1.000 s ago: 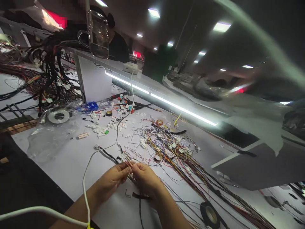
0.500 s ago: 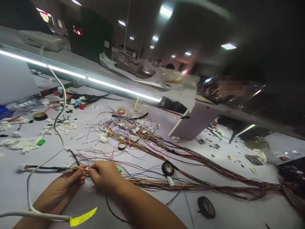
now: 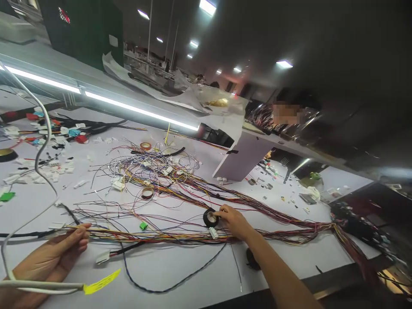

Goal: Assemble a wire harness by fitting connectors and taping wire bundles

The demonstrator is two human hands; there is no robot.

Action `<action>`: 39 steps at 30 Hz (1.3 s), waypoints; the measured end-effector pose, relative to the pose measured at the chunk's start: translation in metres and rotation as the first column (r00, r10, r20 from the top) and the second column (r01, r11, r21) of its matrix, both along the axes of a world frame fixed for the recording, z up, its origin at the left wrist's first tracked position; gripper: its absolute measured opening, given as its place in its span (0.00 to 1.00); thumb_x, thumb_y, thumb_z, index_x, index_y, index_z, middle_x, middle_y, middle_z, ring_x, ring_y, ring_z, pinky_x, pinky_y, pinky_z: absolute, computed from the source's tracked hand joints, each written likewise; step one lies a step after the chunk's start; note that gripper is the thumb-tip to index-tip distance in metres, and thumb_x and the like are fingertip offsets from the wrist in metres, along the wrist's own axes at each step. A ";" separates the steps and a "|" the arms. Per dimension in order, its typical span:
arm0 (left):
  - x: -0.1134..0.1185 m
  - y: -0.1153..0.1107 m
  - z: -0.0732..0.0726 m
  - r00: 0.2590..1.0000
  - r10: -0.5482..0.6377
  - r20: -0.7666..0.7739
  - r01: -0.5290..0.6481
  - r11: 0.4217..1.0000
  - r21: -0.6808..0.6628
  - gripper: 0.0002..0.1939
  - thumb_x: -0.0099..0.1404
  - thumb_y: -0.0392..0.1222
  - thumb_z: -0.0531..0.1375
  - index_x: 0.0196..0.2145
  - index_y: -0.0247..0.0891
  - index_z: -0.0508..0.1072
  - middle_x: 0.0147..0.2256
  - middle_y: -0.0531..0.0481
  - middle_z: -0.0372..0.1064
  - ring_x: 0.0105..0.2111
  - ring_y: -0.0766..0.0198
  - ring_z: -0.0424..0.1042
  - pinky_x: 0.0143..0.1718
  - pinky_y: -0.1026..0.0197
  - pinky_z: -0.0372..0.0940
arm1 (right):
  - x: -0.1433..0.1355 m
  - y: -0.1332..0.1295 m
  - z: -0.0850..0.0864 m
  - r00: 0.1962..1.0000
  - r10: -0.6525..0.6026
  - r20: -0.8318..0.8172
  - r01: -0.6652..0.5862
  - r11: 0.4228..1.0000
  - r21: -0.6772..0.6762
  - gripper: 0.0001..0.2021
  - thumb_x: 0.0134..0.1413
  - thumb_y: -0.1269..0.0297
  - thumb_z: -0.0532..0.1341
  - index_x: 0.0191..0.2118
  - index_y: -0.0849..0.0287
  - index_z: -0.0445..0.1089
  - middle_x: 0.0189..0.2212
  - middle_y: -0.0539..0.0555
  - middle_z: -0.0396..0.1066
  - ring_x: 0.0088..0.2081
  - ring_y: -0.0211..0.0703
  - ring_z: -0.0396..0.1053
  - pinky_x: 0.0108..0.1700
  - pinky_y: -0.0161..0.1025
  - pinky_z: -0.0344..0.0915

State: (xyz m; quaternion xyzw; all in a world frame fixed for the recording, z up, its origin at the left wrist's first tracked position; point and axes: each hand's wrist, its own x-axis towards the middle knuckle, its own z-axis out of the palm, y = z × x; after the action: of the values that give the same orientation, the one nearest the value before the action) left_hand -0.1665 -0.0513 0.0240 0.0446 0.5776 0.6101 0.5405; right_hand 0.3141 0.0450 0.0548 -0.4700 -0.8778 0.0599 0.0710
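At the lower left, my left hand pinches thin wires beside a white connector and a black-sleeved cable. My right hand is at a black tape roll, its fingertips closed at the roll's hole. Whether they grip the roll cannot be made out. Under my right wrist runs the long wire bundle, and a white multi-pin connector lies just below the roll. A green connector rests among the wires between my hands.
Tangled wires cover the table's middle. Connectors lie scattered at left. A white cable with a yellow tag crosses the lower left. Another black roll is partly behind my right forearm. A shelf light spans the back. A person sits beyond.
My right hand has moved away from my left hand, rightward to the black tape roll. My left hand still pinches the wires. The camera view has shifted to the right.
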 end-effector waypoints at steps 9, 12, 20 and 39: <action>-0.002 -0.009 -0.001 0.990 -0.096 0.099 0.085 0.990 0.112 0.11 0.58 0.20 0.60 0.30 0.31 0.79 0.24 0.50 0.75 0.22 0.71 0.73 0.26 0.73 0.72 | -0.019 0.023 0.029 0.995 -0.096 0.006 0.093 0.981 0.172 0.10 0.56 0.67 0.56 0.43 0.56 0.70 0.46 0.58 0.71 0.44 0.50 0.70 0.46 0.46 0.66; -0.001 -0.013 0.004 0.982 -0.163 0.095 0.141 0.969 0.204 0.05 0.54 0.27 0.68 0.31 0.31 0.80 0.29 0.48 0.76 0.27 0.70 0.74 0.31 0.72 0.73 | -0.076 0.033 0.051 0.992 -0.009 -0.124 0.033 0.981 0.194 0.12 0.59 0.66 0.54 0.48 0.55 0.67 0.47 0.57 0.71 0.45 0.48 0.70 0.46 0.43 0.65; 0.000 -0.021 0.008 0.958 -0.287 0.021 0.266 0.909 0.321 0.07 0.55 0.40 0.69 0.32 0.36 0.80 0.32 0.50 0.75 0.33 0.68 0.70 0.41 0.68 0.67 | -0.290 -0.015 0.071 0.791 0.603 -0.104 -0.610 0.791 -0.052 0.08 0.56 0.57 0.59 0.35 0.55 0.69 0.33 0.49 0.72 0.35 0.39 0.67 0.34 0.36 0.58; 0.008 -0.025 0.006 0.945 -0.231 -0.231 0.294 0.908 0.297 0.13 0.57 0.50 0.65 0.31 0.36 0.79 0.23 0.53 0.65 0.24 0.68 0.59 0.27 0.65 0.54 | -0.350 0.019 0.055 0.684 0.723 -0.095 -0.727 0.664 -0.176 0.10 0.49 0.56 0.64 0.36 0.56 0.72 0.32 0.49 0.73 0.34 0.39 0.67 0.35 0.34 0.55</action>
State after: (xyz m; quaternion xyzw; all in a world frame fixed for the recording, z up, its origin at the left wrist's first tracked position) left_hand -0.1589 -0.0765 0.0298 0.2697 0.5058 0.6118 0.5451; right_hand -0.0359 0.0645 0.1095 -0.0866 -0.9808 0.1749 0.0016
